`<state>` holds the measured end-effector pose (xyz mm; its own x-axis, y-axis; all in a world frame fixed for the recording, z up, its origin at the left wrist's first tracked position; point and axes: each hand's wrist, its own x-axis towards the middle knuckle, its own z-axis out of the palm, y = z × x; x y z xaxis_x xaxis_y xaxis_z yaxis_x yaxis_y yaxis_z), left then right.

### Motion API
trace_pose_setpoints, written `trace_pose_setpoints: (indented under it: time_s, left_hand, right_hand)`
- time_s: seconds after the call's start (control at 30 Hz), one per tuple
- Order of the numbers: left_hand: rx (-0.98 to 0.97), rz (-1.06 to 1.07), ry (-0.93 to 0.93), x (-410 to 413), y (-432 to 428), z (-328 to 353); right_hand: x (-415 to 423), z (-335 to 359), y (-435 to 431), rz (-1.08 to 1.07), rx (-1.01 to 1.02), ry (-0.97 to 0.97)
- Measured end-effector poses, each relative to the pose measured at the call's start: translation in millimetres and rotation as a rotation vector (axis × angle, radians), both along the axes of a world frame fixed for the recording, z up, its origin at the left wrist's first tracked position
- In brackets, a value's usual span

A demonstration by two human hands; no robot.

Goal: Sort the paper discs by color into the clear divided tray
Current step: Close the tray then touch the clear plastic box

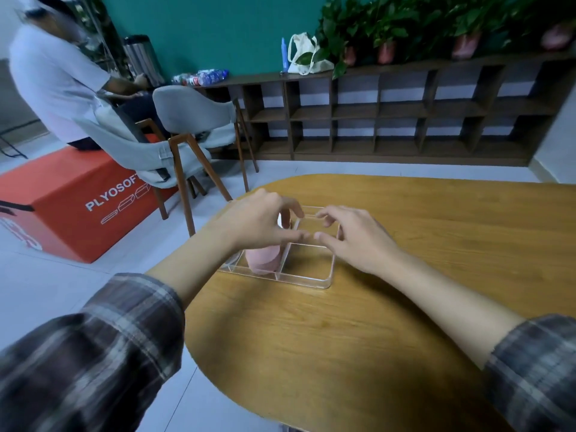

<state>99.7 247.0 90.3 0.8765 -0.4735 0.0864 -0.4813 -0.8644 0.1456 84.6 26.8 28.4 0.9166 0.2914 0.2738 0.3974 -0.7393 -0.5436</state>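
A clear divided tray (pixel 324 283) sits on the wooden table. A stack of pink paper discs (pixel 263 260) lies in its near-left compartment. My left hand (pixel 258 221) hovers over the tray's left half, its fingers curled round a pale disc (pixel 284 220) above the far-left compartment. Only a sliver of that disc shows. My right hand (pixel 352 236) hangs over the tray's right half with fingers loosely curled and nothing visible between them. The two thumbs almost meet above the middle divider. The right compartments look empty.
The table (pixel 405 307) curves away at its left edge, with tiled floor beyond. Two grey chairs (pixel 190 120) and an orange box (pixel 74 194) stand at the left, where a person sits. A dark shelf unit (pixel 405 113) with plants lines the far wall.
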Motion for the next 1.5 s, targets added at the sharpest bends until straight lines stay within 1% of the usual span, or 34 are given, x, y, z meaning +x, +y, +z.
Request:
trace_pose_setpoints:
  time_s: [0.1, 0.2, 0.37, 0.53, 0.63, 0.83, 0.97, 1.1, 1.27, 1.37, 1.5]
  left_hand:
    - [-0.032, -0.107, 0.007, -7.8, -42.7, 3.2]
    - [-0.012, -0.196, -0.004, -13.3, -97.5, 1.8]
    - [0.004, -0.277, 0.024, -30.8, -207.0, -0.1]
    - [0.021, -0.360, 0.063, -44.6, -313.8, -9.2]
    - [0.043, -0.424, 0.104, -51.2, -372.1, -20.1]
    - [0.127, -0.496, 0.234, -59.7, -466.4, -56.2]
    - [0.182, -0.506, 0.268, -57.0, -506.8, -78.4]
    - [0.195, -0.498, 0.286, -53.6, -524.3, -95.9]
    - [0.193, -0.499, 0.286, -49.9, -529.1, -100.4]
    - [0.210, -0.514, 0.269, -46.4, -532.4, -98.0]
    - [0.230, -0.523, 0.240, -42.4, -533.8, -100.7]
  right_hand:
    - [-18.5, 7.1, -49.5, -0.049, -0.025, -0.010]
    - [-44.5, 14.9, -114.3, -0.140, -0.034, -0.013]
    - [-91.7, 23.3, -227.4, -0.344, -0.051, 0.010]
    - [-136.3, 26.7, -325.7, -0.481, -0.062, 0.005]
    - [-161.9, 28.0, -376.6, -0.578, -0.072, -0.011]
    - [-207.4, 23.4, -463.2, -0.699, -0.055, -0.010]
    - [-230.6, 21.6, -505.3, -0.774, -0.116, 0.038]
    - [-234.3, 14.6, -539.3, -0.827, -0.132, 0.131]
    - [-213.9, 4.3, -559.6, -0.849, -0.185, 0.315]
    - [-196.1, -5.3, -565.3, -0.856, -0.255, 0.433]
    - [-183.3, -19.2, -576.4, -0.859, -0.343, 0.531]
